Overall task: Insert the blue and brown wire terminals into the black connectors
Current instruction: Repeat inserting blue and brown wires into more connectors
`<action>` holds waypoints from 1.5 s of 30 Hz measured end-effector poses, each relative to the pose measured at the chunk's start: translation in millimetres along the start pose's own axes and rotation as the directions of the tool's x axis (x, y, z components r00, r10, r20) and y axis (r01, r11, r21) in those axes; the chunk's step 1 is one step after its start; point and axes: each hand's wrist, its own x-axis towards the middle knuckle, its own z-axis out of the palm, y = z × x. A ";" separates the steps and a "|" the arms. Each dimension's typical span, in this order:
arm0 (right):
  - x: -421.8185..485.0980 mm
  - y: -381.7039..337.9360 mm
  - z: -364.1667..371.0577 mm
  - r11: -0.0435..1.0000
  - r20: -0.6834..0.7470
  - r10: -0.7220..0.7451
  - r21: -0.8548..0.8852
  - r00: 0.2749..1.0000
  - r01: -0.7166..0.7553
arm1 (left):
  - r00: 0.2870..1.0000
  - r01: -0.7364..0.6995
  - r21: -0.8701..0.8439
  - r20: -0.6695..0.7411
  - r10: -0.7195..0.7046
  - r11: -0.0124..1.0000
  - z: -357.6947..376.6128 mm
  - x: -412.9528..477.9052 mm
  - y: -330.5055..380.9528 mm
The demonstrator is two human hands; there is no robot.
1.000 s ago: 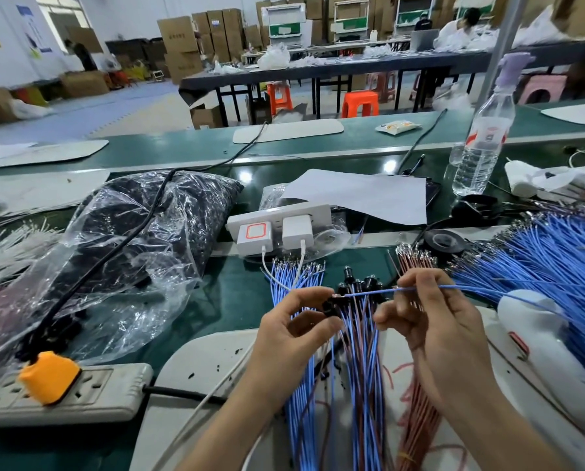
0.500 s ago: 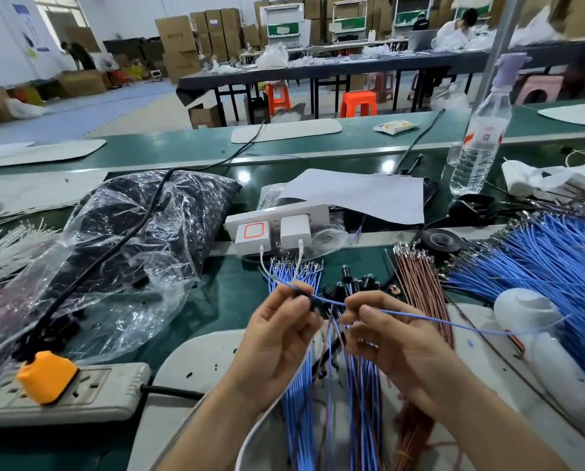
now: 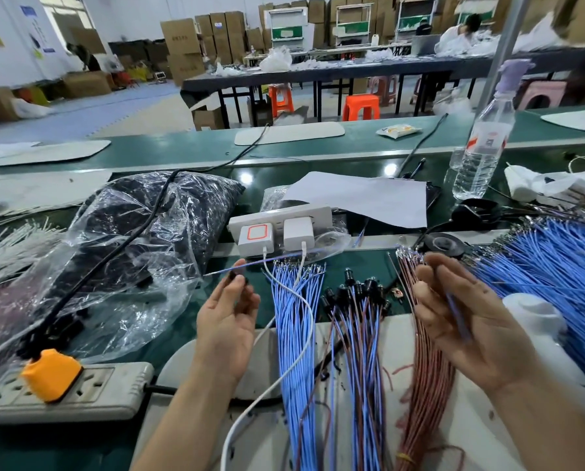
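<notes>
1. A moment ago our two hands were close together in the middle, working one blue wire at a black connector. Now they have moved well apart.
2. Our left hand (image 3: pixel 230 311) is out to the left, above the green desk (image 3: pixel 359 266). Its grip pinches a small black connector (image 3: pixel 232 276) at the fingertips.
3. A blue wire (image 3: pixel 267 261) runs past those same fingertips. It is blurred, so we cannot tell if its end sits inside the connector.
4. The wire's long way goes side to side, almost flat, and climbs a little toward the right. Its bare end points left, toward the plastic bag (image 3: pixel 131 249).
5. Our right hand (image 3: pixel 471 317) is out to the right with its palm up. Its grip is spread and loose, and pinches nothing that we can see. A blue strand (image 3: pixel 457 316) lies along the palm, running from the fingers toward the wrist. We cannot tell if it is part of the same wire.
6. We think the push with the blue wire is over for now. The brown wires (image 3: pixel 423 351) lie just beside our right hand, so one of them looks like the next to pick up. The pile of black connectors (image 3: pixel 352 290) with wires already in them sits between our hands.
</notes>
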 end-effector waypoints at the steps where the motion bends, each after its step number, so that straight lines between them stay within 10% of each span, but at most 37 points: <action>1: 1.2 0.5 0.4 1.000 -0.019 -0.021 -0.015 1.000 0.021 | 0.996 -0.086 0.186 0.031 0.081 0.979 1.0 -3.0 -3.1; 4: 0.9 1.3 7.2 0.992 -0.077 -0.084 -0.096 0.993 0.077 | 0.883 -0.466 0.614 0.365 0.294 0.638 5.0 -18.2 -15.0; 11: -16.5 12.4 35.4 0.895 0.028 -0.272 -0.361 0.962 0.263 | 0.562 -0.825 0.508 0.786 0.258 0.250 13.7 -36.8 -30.9; 28: -29.9 30.1 50.1 0.722 0.121 -0.451 -0.532 0.884 0.442 | 0.668 -0.739 0.600 0.714 0.210 0.306 13.3 -39.3 -31.5; 45: -29.0 34.7 43.5 0.655 0.173 -0.464 -0.593 0.869 0.468 | 0.631 -0.771 0.576 0.751 0.197 0.272 12.3 -40.2 -31.1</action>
